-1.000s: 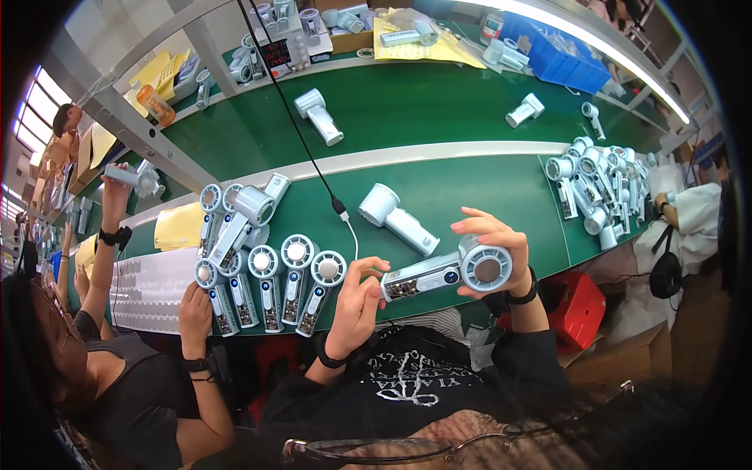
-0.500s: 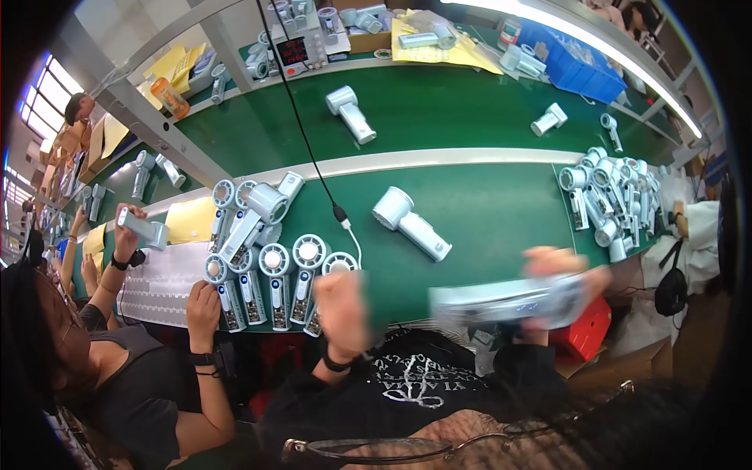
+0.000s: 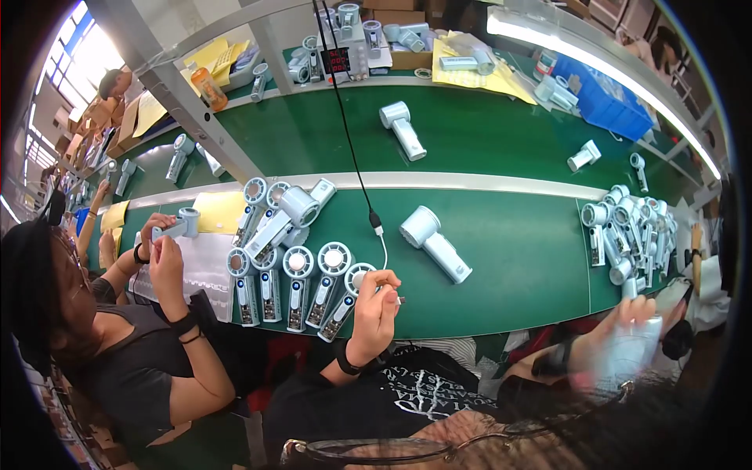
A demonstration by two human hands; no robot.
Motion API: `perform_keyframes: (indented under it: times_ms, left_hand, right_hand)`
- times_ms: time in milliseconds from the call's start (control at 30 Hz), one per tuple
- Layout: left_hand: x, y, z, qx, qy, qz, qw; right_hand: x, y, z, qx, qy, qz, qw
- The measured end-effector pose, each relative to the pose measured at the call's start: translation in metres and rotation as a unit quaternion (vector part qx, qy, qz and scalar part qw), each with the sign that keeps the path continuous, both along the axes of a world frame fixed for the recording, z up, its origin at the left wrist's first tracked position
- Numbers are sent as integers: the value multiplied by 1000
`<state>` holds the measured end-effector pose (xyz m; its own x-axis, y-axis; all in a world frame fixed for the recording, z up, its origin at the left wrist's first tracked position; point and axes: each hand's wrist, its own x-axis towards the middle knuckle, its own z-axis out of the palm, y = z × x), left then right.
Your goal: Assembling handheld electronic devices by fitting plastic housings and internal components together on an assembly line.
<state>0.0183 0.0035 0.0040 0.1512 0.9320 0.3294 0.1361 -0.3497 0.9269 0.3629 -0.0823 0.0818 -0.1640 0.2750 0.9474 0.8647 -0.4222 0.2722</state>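
My left hand (image 3: 371, 319) is closed in front of the nearest row of fans, pinching a white charging cable (image 3: 385, 252) whose small plug pokes out past the fingers. That cable hangs from a black cord (image 3: 350, 145) coming down from above. At the lower right, beyond the bench's front edge, my right hand (image 3: 616, 327) grips a pale blue handheld fan (image 3: 629, 354). Motion smears this fan, so its details are lost. Another handheld fan (image 3: 435, 244) lies on the green bench between my hands. Several fans with open handles and bare circuitry (image 3: 297, 291) stand in a row beside my left hand.
A heap of fans (image 3: 625, 223) covers the bench's right end. Farther back, a raised green shelf (image 3: 329, 125) carries loose fans, a blue bin (image 3: 599, 98) and a power supply with a red display (image 3: 338, 61). At left, a co-worker's hands (image 3: 166, 247) hold a fan.
My right hand has carried the fan rightward and down, off the bench front. The cable's plug now shows at my left fingers. The whole view has shifted, and the co-worker's hands have come together.
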Motion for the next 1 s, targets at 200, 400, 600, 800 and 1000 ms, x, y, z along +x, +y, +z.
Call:
perform_keyframes:
  times_ms: [200,400,600,800,1000]
  left_hand:
    - [-1,7,-10,38,34,10,999]
    - [11,13,-4,-18,-6,-44,999]
    - [6,10,-13,1,3,-57,998]
    - [8,11,-10,-38,3,-80,996]
    - [4,11,-10,-15,3,-57,998]
  right_hand:
    - [-67,34,32,150,421,894,40]
    - [-13,72,16,-240,426,833,256]
    - [-18,149,-48,116,596,756,-245]
    - [53,235,-85,-18,702,704,102]
    - [77,347,-120,-160,645,151,732]
